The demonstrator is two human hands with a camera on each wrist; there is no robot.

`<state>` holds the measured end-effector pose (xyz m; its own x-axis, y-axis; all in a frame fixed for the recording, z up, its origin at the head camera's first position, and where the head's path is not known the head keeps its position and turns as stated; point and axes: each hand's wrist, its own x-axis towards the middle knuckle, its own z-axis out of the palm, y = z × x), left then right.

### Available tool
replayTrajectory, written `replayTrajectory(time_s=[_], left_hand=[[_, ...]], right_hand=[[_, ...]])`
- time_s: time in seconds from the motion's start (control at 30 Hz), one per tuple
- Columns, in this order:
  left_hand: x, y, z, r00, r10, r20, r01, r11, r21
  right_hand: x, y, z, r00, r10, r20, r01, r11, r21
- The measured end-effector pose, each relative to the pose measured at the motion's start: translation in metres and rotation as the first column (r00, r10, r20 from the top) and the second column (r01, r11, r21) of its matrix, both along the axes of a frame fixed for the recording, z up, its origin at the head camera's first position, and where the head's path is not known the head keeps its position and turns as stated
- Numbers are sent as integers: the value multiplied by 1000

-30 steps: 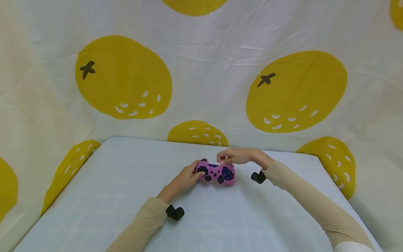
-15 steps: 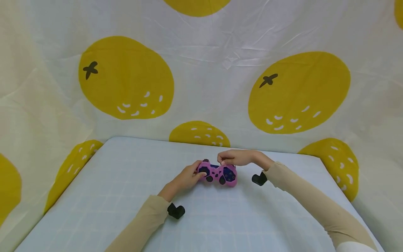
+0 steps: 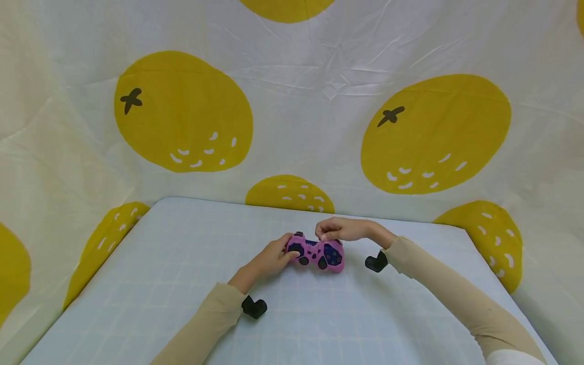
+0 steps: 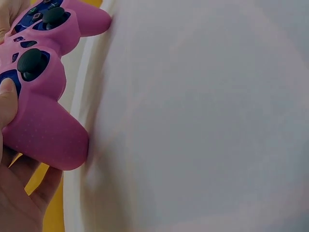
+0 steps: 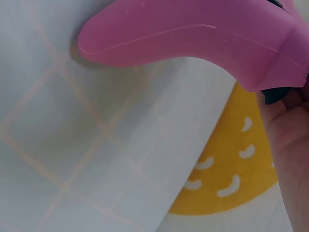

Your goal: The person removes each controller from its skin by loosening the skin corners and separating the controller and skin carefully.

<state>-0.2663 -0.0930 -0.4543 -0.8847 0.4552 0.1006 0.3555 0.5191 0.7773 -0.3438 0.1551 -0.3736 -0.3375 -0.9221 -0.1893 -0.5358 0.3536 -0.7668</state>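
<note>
A pink game controller (image 3: 325,248) with dark blue button areas and black thumbsticks is tilted up near the back of the table. My left hand (image 3: 270,257) grips its left side, thumb on the face; in the left wrist view fingers (image 4: 46,188) show behind the pink handle (image 4: 48,135). At the top right edge, my right hand (image 3: 344,229) has curled fingers and a thumb pinching there. The right wrist view shows that hand (image 5: 289,145) beside a dark trigger (image 5: 275,95) under the pink edge, its fingertips mostly hidden. The right handle (image 5: 159,36) meets the tabletop.
A pale checked cloth covers the table (image 3: 182,304). Behind it hangs a white curtain (image 3: 301,111) printed with large yellow fruit. Each wrist carries a small black camera, the left one (image 3: 254,307) and the right one (image 3: 376,262).
The controller and both hands have shifted slightly right in the head view, along with the background. Both hands keep their places on the controller, whose right side tilts slightly lower.
</note>
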Motion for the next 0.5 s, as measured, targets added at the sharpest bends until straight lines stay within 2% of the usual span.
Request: replayTrajectory(time_s=[0.23,0.5], left_hand=[[-1,-1,-1,999,-13,-37,13,1000,-3],[0,-2,1,999,-14,-36,14,1000,-3]], right_hand=[[0,0,-1,1000,-15,-7,15,1000,14],[-3,1,1,998,0,-56,2,999,47]])
